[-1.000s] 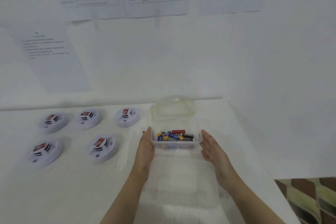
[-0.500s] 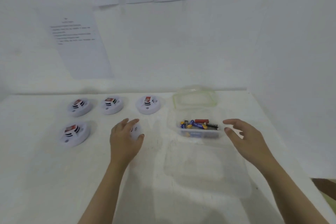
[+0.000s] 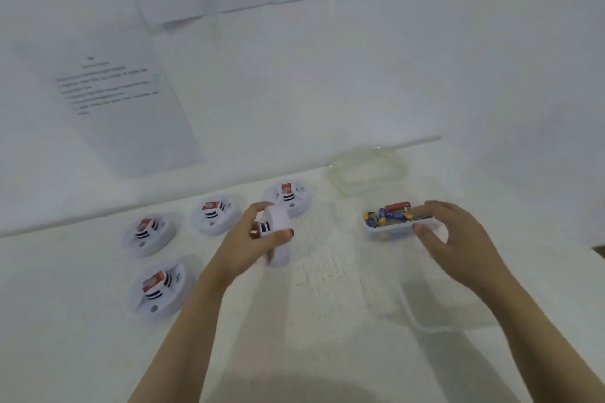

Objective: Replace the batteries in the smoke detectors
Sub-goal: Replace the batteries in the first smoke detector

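My left hand grips a white smoke detector, lifted off the table and tipped on its edge. Several other white detectors with red labels lie flat on the table: one at the back, one beside it, one further left and one nearer me. A small clear box holds several loose batteries. My right hand hovers at the box's right rim, fingers spread, holding nothing.
A clear lid with a green seal lies behind the battery box. A larger clear empty container stands under my right forearm. Printed sheets hang on the white wall behind the table.
My left hand left the battery box, moved left and picked up the near detector, tipping it on edge. My right hand moved off, then back toward the box's right rim.
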The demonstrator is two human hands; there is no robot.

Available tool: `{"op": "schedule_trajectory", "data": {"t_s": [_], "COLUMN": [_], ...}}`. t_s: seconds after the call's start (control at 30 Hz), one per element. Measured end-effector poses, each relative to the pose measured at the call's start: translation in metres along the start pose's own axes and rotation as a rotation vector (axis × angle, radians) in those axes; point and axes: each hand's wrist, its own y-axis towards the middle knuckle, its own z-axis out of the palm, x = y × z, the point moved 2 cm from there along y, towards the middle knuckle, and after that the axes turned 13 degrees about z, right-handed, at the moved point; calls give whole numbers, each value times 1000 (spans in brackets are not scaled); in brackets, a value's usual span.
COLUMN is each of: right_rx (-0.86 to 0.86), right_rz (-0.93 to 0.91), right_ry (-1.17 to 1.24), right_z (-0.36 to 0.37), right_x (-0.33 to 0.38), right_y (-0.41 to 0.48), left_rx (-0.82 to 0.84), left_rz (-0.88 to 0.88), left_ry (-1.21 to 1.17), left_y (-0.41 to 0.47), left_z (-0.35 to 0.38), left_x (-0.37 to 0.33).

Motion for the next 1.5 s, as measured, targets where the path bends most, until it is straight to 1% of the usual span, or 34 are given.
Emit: {"op": "schedule_trajectory", "data": {"t_s": [0.1, 0.17, 0.2, 0.27, 0.37, 0.43, 0.53, 0.67, 0.77, 0.87, 1.07, 1.23, 1.3, 1.4, 1.5], "right_rx": [6, 74, 139, 323, 613, 713, 761, 715, 690, 722, 783, 878, 833, 666, 567], "right_rz": [16, 81, 118, 198, 302, 288, 205, 166, 163, 135, 115, 66, -3, -63, -158], "right_ry": [213, 380, 470, 661, 973, 1084, 1019, 950, 869, 791, 661, 511, 378, 111, -88], "right_z": [19, 34, 41, 53, 68, 73, 76, 81, 86, 93, 99, 96, 92, 85, 81], "right_x": [27, 44, 51, 67, 87, 95, 97, 90, 88, 89, 88, 93, 94, 94, 100], "right_y": [-13, -20, -22, -27, -35, -38, -44, -52, -61, -70, -72, -68, -64, -60, -59], "left_rx": [26, 26, 25, 45, 115, 159, 170, 179, 207, 203, 181, 214, 213, 207, 222], "left_rz": [125, 192, 208, 221, 248, 259, 274, 379, 359, 315, 351, 345, 334, 323, 344], "left_ry": [-294, -430, -471, -507, -488, -456, -371, -152, -75, -22, 87, 57, 33, 23, 47], "left_y": [-3, -7, -10, -15, -24, -30, -38, -50, -59, -66, -71, -72, -73, -72, -70], "left_z": [-7, -9, -10, -9, -6, -5, -3, -4, 3, 10, 8, 2, 1, -1, -2], "left_x": [-12, -17, -18, -24, -29, -30, -23, -21, -12, 0, 10, 15, 17, 24, 26]}}
